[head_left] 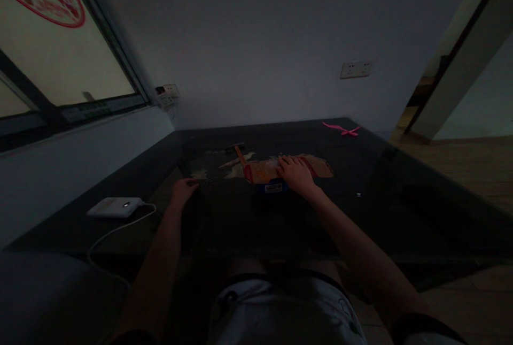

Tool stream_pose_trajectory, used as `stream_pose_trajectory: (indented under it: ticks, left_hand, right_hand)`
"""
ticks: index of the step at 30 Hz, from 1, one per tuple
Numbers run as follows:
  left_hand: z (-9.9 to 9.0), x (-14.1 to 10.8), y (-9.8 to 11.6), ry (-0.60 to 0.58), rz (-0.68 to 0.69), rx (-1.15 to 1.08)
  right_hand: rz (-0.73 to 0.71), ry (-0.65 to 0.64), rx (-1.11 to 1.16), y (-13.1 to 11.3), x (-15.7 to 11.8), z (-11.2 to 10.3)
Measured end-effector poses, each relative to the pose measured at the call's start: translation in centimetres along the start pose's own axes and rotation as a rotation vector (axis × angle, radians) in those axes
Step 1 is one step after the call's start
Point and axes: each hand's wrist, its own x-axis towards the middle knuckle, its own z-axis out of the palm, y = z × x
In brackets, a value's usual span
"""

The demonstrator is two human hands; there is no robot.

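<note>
A torn piece of orange and brown cardboard packaging (260, 171) lies near the middle of the dark table, with a blue part and a white label (274, 188) at its near side. My right hand (295, 173) rests flat on the cardboard, fingers slightly spread. To the left, my left hand (184, 190) is closed around the handle end of what look like dark scissors (206, 181), faint in the low light. Behind the cardboard's left end is a tool with an orange-brown handle (240, 155) and a dark head.
Pale scraps (234, 171) lie between my hands. A white power bank (116, 207) with a cable sits at the left on the dark table (240, 227). A pink ribbon (344, 130) lies at the back right, and a small shiny item (358, 194) at the right.
</note>
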Motion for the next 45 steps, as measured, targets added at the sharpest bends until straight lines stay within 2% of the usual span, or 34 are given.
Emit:
stream_pose_trajectory:
  ticks: [8,15,25,30,32,34,38,45]
  left_hand:
    - [-0.2,-0.2,-0.1,0.024,0.024,0.075]
    - [-0.3,-0.7,-0.2,0.017,0.048,0.090]
    - [0.6,-1.0,0.4,-0.017,0.072,0.118]
    - [0.4,-1.2,0.8,0.010,0.092,0.134]
    - [0.5,-1.3,1.3,0.050,0.136,0.136]
    - [0.9,-1.4,2.0,0.081,0.248,0.133]
    - [2.1,-1.5,3.2,0.002,0.493,0.129]
    - [3.1,-1.4,2.7,-0.185,0.546,0.134]
  right_hand:
    - [0.032,0.019,0.024,-0.1,0.1,0.4]
    - [0.037,0.068,0.045,-0.6,-0.2,-0.6]
    - [0.020,0.069,0.060,-0.5,-0.3,-1.0]
    - [0.028,0.062,0.062,-0.5,-0.2,-0.8]
    - [0.030,0.060,0.063,-0.4,-0.2,-0.8]
    - [0.031,0.058,0.064,-0.4,-0.2,-0.9]
    - [0.037,0.057,0.066,-0.5,-0.3,-1.0]
    - [0.036,0.064,0.067,-0.7,-0.4,-1.1]
